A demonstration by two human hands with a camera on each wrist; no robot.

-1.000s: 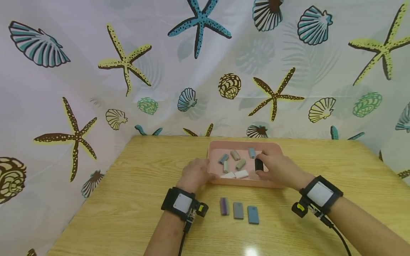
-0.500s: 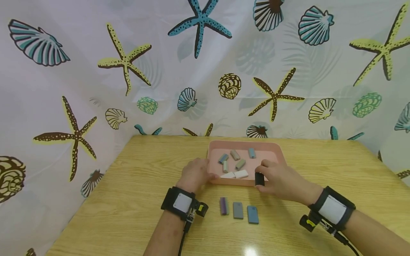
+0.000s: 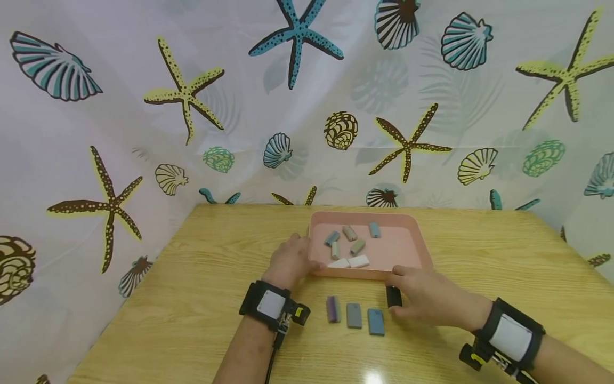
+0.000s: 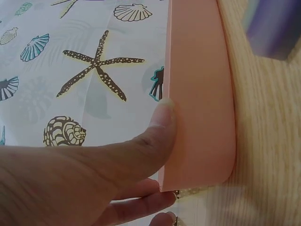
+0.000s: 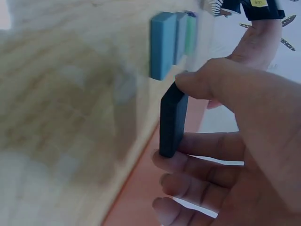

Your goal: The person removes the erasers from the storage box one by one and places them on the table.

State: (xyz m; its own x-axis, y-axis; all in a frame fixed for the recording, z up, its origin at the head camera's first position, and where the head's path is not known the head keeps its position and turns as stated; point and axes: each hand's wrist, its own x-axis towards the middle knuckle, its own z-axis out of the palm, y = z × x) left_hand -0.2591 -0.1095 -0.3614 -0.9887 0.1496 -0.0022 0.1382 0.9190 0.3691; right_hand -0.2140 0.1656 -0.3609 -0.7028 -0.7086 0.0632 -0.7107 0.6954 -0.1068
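Note:
My right hand (image 3: 422, 296) pinches a small black rectangular block (image 5: 172, 120) by its ends, thumb on one end and fingertips on the other. It is over the table just in front of the pink tray (image 3: 408, 240), right of a blue block (image 3: 376, 322). Left of that one are a grey block (image 3: 354, 316) and a purple-and-green block (image 3: 333, 309), together making a row. My left hand (image 3: 290, 261) holds the tray's near left corner, its thumb (image 4: 162, 120) on the front rim and its fingers round the side.
Inside the tray lie several small blocks: two white blocks (image 3: 358, 261) along the front wall, plus beige, greenish and blue ones, such as a blue block (image 3: 374, 230) at the back. A cloth (image 3: 268, 106) printed with starfish and shells hangs behind the wooden table (image 3: 216, 256).
My right hand has lifted the black block out of the tray and brought it over the front wall towards me, beside the row. My left hand has stayed on the tray corner.

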